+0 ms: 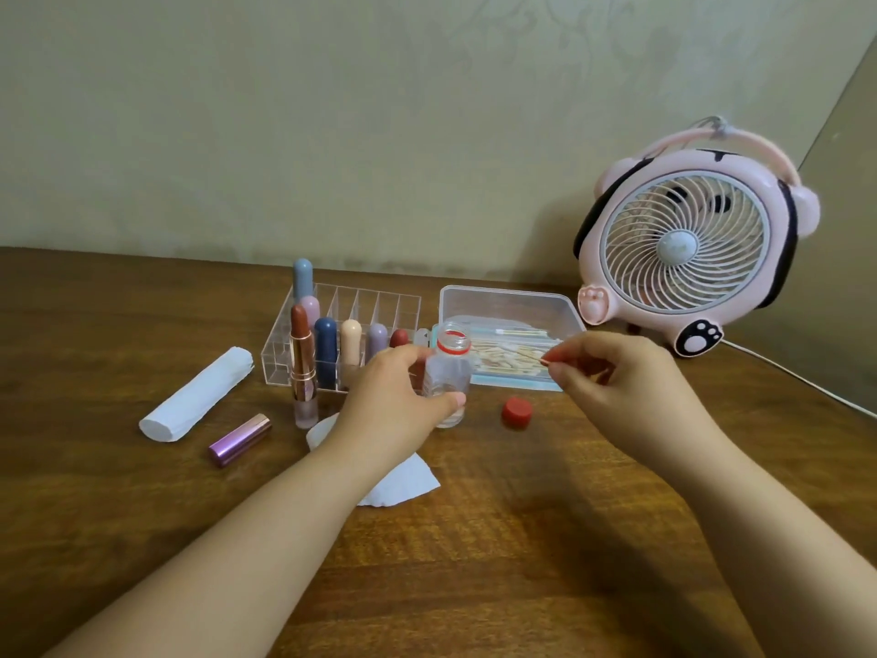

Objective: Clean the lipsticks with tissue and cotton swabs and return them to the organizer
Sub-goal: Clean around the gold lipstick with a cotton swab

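Head view: left hand [394, 396] grips one uncapped bottle [448, 372], right hand [617, 377] pinches one swab [553, 352], six lipsticks fill the organizer [360, 301].

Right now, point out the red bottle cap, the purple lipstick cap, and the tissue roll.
red bottle cap [517, 412], head view, its top face.
purple lipstick cap [240, 439], head view, mid-barrel.
tissue roll [197, 395], head view, middle of its side.

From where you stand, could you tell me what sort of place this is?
Probably a home desk or dressing table: a brown wooden tabletop against a papered wall, a clear acrylic lipstick organizer, and a pink animal-shaped desk fan.
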